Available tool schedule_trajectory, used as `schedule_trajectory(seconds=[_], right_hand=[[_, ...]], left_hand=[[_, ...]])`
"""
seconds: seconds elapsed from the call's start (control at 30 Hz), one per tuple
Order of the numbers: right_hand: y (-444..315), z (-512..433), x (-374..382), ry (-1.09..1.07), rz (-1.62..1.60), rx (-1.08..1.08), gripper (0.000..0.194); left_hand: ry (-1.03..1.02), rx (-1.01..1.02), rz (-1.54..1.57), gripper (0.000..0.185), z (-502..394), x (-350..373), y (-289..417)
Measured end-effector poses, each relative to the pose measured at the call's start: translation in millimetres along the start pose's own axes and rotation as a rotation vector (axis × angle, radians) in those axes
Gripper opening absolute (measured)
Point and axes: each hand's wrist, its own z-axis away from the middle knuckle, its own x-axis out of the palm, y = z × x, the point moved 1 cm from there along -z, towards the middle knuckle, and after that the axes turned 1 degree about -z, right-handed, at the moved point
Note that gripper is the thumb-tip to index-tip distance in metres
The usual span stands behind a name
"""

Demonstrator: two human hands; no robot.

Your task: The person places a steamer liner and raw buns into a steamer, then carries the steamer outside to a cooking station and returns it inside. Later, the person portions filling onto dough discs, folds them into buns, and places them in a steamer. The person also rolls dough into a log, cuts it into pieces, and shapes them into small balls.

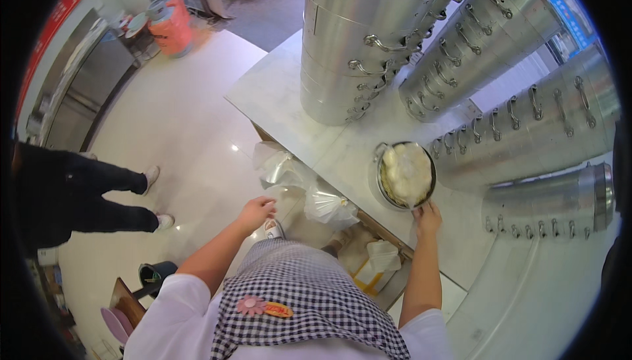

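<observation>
A round metal steamer tier (376, 189) stands on the pale marbled counter (331, 160). Pale steamed buns (407, 172), pressed together, fill most of it, and a clear plastic bag seems to cover them. My right hand (427, 217) touches the near rim of the tier; whether its fingers grip the rim is unclear. My left hand (257, 214) is in the air left of the counter's edge, fingers partly curled, with no object visible in it. Behind the tier rises a tall stack of metal steamers (340, 59) with side handles.
More steamer stacks (464, 49) line the counter's back and right. Clear plastic bags (328, 204) hang at its front edge, above a white foam box (384, 256). Another person (89, 197) stands at the left. Orange gas cylinders (170, 27) and a dark bin (157, 273) are on the floor.
</observation>
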Motion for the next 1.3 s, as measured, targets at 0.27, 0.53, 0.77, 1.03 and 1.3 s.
schedule_trajectory(seconds=[0.27,0.53,0.77,1.03,1.3], right_hand=[[2.0,47.8,85.9,0.375,0.908,-0.701,0.054],[-11.1,71.8,185.8,-0.164,1.183,-0.725,0.066],[27.5,28.4,194.0,0.102,0.904,-0.852,0.058],[68.4,27.5,251.7,0.384,1.365,-1.261,0.028],[215.6,106.3,798.1,-0.283,1.223,-0.614,0.025]], left_hand=[[0.11,-0.177,0.024,0.035,22.6,-114.2,-55.8],[0.272,-0.026,0.078,0.039,-0.4,-177.3,-68.9],[0.387,-0.384,0.073,0.034,-3.9,-278.4,-224.1],[0.138,-0.691,-0.267,0.03,-89.8,-472.0,-264.6],[0.457,0.089,-0.322,0.024,-315.5,-751.2,-119.5]])
